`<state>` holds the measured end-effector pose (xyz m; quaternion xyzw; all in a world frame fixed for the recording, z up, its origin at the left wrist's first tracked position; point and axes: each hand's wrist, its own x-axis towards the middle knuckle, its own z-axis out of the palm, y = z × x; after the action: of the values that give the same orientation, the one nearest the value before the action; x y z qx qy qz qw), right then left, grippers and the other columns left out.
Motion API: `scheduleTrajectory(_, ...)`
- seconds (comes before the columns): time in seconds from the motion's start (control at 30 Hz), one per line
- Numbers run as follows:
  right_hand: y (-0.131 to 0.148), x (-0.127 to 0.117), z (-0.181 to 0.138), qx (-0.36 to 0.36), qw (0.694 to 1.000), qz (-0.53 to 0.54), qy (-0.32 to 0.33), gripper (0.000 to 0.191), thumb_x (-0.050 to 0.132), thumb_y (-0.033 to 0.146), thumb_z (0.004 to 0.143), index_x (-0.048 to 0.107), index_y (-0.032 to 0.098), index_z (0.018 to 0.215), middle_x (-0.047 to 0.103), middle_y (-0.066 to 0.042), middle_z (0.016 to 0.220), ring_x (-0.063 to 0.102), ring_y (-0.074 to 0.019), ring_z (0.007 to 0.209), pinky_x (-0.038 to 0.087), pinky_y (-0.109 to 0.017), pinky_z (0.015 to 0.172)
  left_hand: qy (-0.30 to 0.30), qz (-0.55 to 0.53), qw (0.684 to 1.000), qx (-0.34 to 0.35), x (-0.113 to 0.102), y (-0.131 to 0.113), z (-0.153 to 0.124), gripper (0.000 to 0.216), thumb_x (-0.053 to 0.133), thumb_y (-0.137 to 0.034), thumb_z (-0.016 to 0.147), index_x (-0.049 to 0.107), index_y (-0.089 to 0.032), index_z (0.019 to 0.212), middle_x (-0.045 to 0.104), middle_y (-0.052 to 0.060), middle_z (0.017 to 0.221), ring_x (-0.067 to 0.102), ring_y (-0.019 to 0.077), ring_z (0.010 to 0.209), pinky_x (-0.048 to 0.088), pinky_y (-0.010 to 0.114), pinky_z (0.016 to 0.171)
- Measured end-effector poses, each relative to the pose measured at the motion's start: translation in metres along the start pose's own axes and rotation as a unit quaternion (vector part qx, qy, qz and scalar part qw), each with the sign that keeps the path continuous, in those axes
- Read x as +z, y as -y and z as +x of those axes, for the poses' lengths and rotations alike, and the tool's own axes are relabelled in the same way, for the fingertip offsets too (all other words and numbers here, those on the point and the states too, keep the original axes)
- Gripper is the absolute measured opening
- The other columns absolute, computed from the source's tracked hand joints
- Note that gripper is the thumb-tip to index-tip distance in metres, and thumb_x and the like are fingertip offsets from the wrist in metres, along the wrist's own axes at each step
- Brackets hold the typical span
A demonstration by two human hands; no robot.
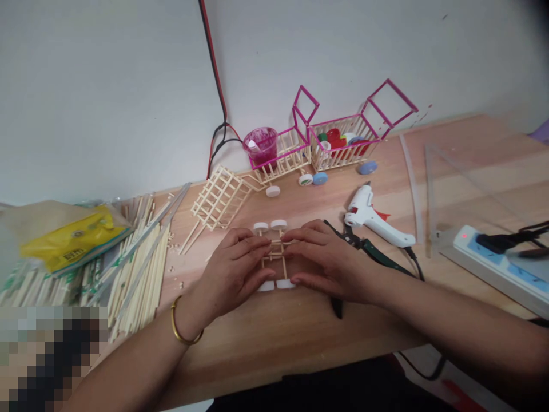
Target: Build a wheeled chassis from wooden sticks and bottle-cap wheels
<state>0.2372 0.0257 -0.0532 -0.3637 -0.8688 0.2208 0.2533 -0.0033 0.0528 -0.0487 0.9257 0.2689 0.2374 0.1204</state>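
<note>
On the table in front of me sits a small wheeled frame [283,268] made of thin wooden sticks, with white bottle caps [278,224] as wheels at its corners. My left hand [235,266] grips it from the left, fingertips on the middle sticks and thumb near a front wheel. From the right, my right hand [330,260] holds the same frame, its thumb by the other front wheel. Part of the frame is covered by my fingers. Close to my right hand lie green-handled pliers [381,256], partly hidden by the arm.
A white glue gun [377,220] and a power strip [501,266] are at right. Behind stand stick carts [343,163] with magenta trim, a magenta-stained cup [261,150] and a stick basket [221,197]. Loose sticks [148,274] and a yellow bag [72,240] lie at left.
</note>
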Motion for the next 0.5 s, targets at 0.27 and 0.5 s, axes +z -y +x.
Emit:
scheduleTrajectory(0.27, 0.01, -0.008, -0.001, -0.081, 0.988, 0.124, -0.041, 0.022, 0.06, 0.035, 0.084, 0.06, 0.02, 0.1, 0.058, -0.01, 0.119, 0.05, -0.0205, 0.107, 0.037, -0.041, 0.097, -0.088, -0.052, 0.994, -0.026, -0.005, -0.01, 0.001, 0.037, 0.057, -0.014, 0.084, 0.054, -0.021, 0.12, 0.063, 0.008, 0.106, 0.057, 0.0193, 0.097, 0.049, 0.037, 0.084)
scheduleTrajectory(0.5, 0.016, -0.007, -0.001, -0.106, 0.979, 0.175, 0.003, 0.023, 0.061, 0.031, 0.083, 0.059, 0.019, 0.102, 0.059, -0.009, 0.118, 0.05, -0.0192, 0.109, 0.035, -0.04, 0.099, -0.039, -0.187, 0.98, -0.056, -0.009, -0.025, 0.0, 0.028, 0.054, -0.013, 0.086, 0.057, -0.022, 0.113, 0.067, 0.004, 0.095, 0.062, 0.0133, 0.085, 0.051, 0.028, 0.075)
